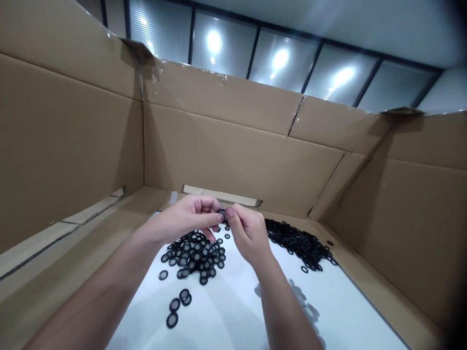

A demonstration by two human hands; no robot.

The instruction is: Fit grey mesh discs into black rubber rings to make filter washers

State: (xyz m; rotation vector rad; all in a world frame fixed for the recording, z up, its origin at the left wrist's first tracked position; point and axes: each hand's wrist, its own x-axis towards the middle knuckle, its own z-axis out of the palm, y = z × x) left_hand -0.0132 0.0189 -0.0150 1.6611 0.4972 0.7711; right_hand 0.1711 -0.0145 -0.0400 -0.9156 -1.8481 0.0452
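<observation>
Black ring (222, 212): light, likely rubbery, take it by the rim

Left hand (195, 216): thumb and index nearly closed, pinching the ring; other fingers loosely bent. Below it, a heap of mesh-centred rings (197, 255): black rims, grey middles, some overlapping. Nearer the wrist side, four loose pieces (172, 319) on the white board (226, 321), same look, grey middles plain to see.

Ring sits at the fingertips, between the hands, raised over the far part of the board. Should weigh next to nothing. Rim probably has some give and decent grip; small and thin, so easy to drop. Best hold: opposite edges, fingertips off the middle. Matt black where visible; fingers hide most of it, can't tell if its centre is filled.

Right hand (250, 231): thumb and index closed at the ring's right edge, rest curled in. Beside its forearm, thin grey discs (310, 311), likely flimsy, lying flat. Beyond to its right, a heap of open rings (299, 243), black, holes bare.
</observation>
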